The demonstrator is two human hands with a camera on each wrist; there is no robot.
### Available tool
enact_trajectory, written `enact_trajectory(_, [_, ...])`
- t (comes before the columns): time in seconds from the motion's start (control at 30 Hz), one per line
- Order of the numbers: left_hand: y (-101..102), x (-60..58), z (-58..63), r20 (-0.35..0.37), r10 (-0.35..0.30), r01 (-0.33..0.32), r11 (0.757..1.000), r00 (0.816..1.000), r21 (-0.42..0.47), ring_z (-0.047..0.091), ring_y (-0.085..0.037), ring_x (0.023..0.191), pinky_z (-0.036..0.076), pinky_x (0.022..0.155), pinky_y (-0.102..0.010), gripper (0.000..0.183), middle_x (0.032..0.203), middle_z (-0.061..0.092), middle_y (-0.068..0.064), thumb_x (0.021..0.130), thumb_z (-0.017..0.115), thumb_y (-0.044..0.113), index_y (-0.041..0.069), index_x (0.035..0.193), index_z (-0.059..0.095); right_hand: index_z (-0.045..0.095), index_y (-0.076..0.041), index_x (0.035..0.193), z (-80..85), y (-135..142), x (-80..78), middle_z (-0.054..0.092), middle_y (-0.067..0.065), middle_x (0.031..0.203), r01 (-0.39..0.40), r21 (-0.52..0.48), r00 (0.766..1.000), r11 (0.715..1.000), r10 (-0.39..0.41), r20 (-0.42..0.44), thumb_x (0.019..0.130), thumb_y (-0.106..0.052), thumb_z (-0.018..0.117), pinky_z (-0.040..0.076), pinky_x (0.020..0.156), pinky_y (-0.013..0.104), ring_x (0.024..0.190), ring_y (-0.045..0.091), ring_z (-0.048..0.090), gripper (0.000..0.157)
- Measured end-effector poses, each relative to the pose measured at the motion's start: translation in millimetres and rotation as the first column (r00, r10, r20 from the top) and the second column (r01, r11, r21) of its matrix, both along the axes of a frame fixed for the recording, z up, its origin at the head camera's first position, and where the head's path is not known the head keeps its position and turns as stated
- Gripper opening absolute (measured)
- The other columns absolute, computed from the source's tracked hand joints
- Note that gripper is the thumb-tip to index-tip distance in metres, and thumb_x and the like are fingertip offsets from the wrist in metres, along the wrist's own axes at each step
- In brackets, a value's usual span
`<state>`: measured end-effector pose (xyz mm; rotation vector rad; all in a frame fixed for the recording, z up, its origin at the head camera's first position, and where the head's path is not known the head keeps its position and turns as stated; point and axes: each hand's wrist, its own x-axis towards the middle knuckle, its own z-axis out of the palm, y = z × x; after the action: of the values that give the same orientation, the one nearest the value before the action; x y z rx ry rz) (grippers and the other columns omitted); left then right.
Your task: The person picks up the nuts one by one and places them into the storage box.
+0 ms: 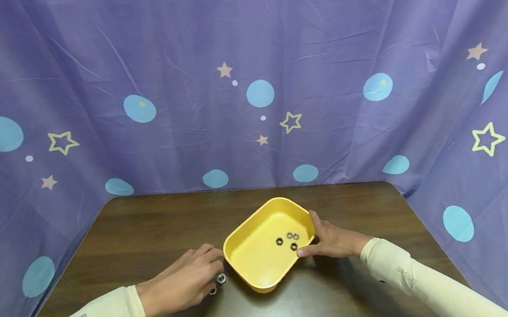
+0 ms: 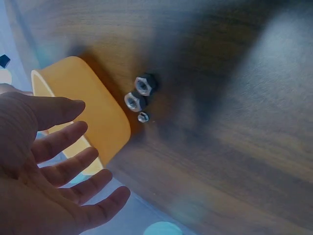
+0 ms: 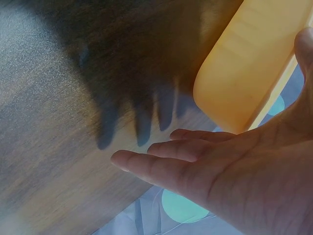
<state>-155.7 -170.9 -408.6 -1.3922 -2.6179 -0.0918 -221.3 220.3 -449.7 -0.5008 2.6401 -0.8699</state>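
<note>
A yellow plastic tub [image 1: 247, 276] stands at an angle on the table, with several small hex nuts [image 1: 279, 241] inside, some silver and some dark. My right hand [image 1: 335, 240] holds the tub's right end, thumb over the rim and a finger along the far side. Its other fingers [image 3: 146, 164] stretch out past the tub. Beside the tub's left end is my left hand [image 1: 187, 277], palm empty and fingers spread loosely in the left wrist view. Under it on the table lie two larger nuts [image 2: 135, 101] and one smaller nut [image 2: 143, 117].
The brown wooden table [image 1: 159, 223] has rounded far corners. A purple curtain [image 1: 178, 135] with stars and blue spots hangs behind it and along both sides. A small dark piece [image 2: 4, 61] shows at the left wrist view's left edge.
</note>
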Motion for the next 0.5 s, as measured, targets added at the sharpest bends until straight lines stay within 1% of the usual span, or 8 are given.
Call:
enact_trajectory(0.03, [-1.3, 0.2, -1.9, -0.006, 0.001, -0.001, 1.000, 1.000, 0.000, 0.055, -0.020, 0.112, 0.052, 0.075, -0.040, 0.021, 0.120, 0.063, 0.000, 0.077, 0.081, 0.015, 0.019, 0.093, 0.066, -0.001, 0.002, 0.158, -0.2, 0.6, -0.1, 0.030, 0.030, 0.157, 0.001, 0.004, 1.000, 1.000, -0.001, -0.001, 0.079, -0.060, 0.078, 0.026, 0.119, 0.051, 0.146, 0.036, 0.032, 0.128])
enact_trajectory(0.13, [-4.2, 2.5, -7.4, 0.017, 0.016, -0.016, 1.000, 1.000, -0.008, 0.056, -0.020, 0.110, 0.054, 0.076, -0.043, 0.022, 0.118, 0.063, 0.000, 0.078, 0.081, 0.014, 0.018, 0.095, 0.067, 0.000, 0.003, 0.158, -0.6, 2.0, -0.5, 0.032, 0.031, 0.156, 0.007, 0.007, 1.000, 1.000, -0.007, -0.001, 0.078, -0.061, 0.078, 0.026, 0.119, 0.051, 0.145, 0.037, 0.033, 0.128])
enact_trajectory(0.23, [-7.0, 4.7, -13.8, 0.055, 0.035, -0.035, 0.999, 0.998, -0.016, 0.057, -0.021, 0.109, 0.055, 0.076, -0.048, 0.022, 0.116, 0.064, -0.002, 0.079, 0.080, 0.014, 0.016, 0.097, 0.068, 0.001, 0.002, 0.158, -0.7, 2.6, -0.6, 0.034, 0.030, 0.154, 0.012, 0.003, 1.000, 1.000, -0.012, 0.003, 0.078, -0.061, 0.078, 0.027, 0.119, 0.051, 0.144, 0.037, 0.034, 0.128])
enact_trajectory(0.33, [-9.9, 4.7, -21.6, 0.078, 0.055, -0.053, 0.998, 0.995, -0.036, 0.057, -0.020, 0.106, 0.054, 0.074, -0.045, 0.021, 0.113, 0.064, -0.001, 0.079, 0.081, 0.015, 0.015, 0.097, 0.070, 0.001, 0.001, 0.158, 0.2, 1.9, -0.6, 0.036, 0.030, 0.153, 0.012, -0.001, 1.000, 1.000, -0.012, 0.006, 0.078, -0.060, 0.078, 0.027, 0.118, 0.052, 0.144, 0.036, 0.035, 0.127])
enact_trajectory(0.5, [-14.7, 1.5, -34.8, 0.085, 0.070, -0.066, 0.997, 0.994, -0.047, 0.056, -0.017, 0.101, 0.051, 0.069, -0.038, 0.023, 0.110, 0.064, 0.002, 0.077, 0.084, 0.018, 0.016, 0.097, 0.071, 0.001, 0.000, 0.158, 0.1, -0.1, -0.5, 0.035, 0.030, 0.154, 0.009, -0.003, 1.000, 1.000, -0.009, 0.007, 0.078, -0.061, 0.078, 0.027, 0.118, 0.052, 0.144, 0.037, 0.035, 0.126])
